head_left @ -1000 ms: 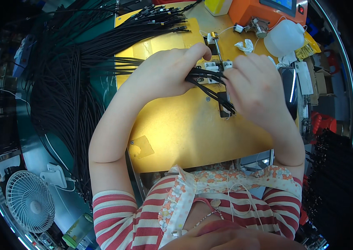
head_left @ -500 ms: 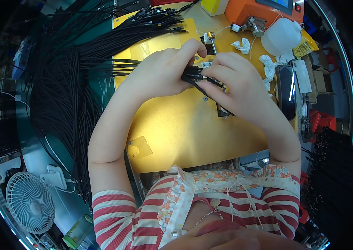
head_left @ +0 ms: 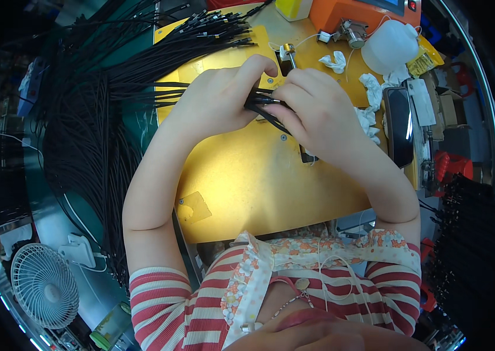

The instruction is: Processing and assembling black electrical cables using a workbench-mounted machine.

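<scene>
A bunch of thin black cables runs from the left into my left hand, whose fingers are wrapped round it over the yellow metal worktop. The cable ends come out between my two hands, with connector tips on some of them. My right hand is closed on these ends, thumb against fingers, and hides most of the tips. Just beyond the hands a small metal fixture with a brass knob stands on the worktop. A dark slot or block shows below my right hand.
A large pile of black cables hangs at the left, with more cable ends at the far side. An orange machine, a white plastic bottle, crumpled tissues and a phone line the right. A white fan stands lower left.
My right hand has drawn in slightly to the left and closer round the cable ends. Tips that stuck out below its fingers are now hidden. The whole view has shifted a little.
</scene>
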`<state>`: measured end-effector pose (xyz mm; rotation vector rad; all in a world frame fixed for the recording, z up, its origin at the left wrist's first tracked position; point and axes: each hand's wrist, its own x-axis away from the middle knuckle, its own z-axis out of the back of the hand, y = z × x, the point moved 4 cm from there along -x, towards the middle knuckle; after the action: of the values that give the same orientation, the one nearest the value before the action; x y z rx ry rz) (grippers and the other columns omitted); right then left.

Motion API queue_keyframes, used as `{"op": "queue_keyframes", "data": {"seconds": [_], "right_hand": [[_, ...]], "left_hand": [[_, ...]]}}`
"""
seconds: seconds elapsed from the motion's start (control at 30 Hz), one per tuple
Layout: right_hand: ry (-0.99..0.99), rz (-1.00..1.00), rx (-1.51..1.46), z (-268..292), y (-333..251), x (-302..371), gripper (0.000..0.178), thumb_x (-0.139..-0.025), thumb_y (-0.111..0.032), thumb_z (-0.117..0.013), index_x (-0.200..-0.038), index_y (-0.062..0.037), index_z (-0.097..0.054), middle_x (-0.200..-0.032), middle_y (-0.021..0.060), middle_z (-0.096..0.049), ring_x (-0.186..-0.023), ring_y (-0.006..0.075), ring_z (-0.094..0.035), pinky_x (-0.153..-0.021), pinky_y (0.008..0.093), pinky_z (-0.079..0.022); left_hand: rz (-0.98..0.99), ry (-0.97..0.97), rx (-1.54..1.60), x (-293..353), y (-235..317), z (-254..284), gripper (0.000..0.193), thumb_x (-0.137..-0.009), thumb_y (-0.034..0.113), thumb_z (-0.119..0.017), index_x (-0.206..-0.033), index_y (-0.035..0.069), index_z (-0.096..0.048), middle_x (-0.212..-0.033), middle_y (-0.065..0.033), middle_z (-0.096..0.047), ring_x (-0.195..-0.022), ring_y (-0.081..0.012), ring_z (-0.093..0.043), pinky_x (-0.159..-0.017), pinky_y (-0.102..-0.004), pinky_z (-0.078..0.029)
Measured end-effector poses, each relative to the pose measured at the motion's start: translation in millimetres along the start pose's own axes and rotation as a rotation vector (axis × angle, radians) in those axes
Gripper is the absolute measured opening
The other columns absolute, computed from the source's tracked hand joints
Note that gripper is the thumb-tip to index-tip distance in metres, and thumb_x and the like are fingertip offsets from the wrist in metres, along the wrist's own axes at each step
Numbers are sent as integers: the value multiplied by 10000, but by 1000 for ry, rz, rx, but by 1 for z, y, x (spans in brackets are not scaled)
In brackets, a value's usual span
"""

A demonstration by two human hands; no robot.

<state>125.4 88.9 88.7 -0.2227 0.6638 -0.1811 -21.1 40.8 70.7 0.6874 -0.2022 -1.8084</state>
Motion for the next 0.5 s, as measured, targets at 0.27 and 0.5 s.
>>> {"op": "queue_keyframes", "data": {"seconds": [0.27, 0.5], "right_hand": [[-63, -27, -77, 61, 24, 23, 228, -817, -187, -671, -957, -14, -617, -926, 103, -580, -834, 260, -563, -751, 329, -450], [84, 91, -572, 26, 31, 43, 531, -966, -417, -414, -1184, 54, -529, -1122, 216, -544, -986, 306, -552, -862, 369, -432]], "left_hand": [[-110, 129, -61, 4, 1, 26, 245, -690, -1, -685, -907, 52, -584, -699, -78, -563, -615, -243, -578, -543, -324, -441], [-197, -34, -104, 1, 32, 5, 277, -709, 44, -665, -974, 59, -583, -777, -94, -598, -682, -293, -618, -579, -380, -478]]}}
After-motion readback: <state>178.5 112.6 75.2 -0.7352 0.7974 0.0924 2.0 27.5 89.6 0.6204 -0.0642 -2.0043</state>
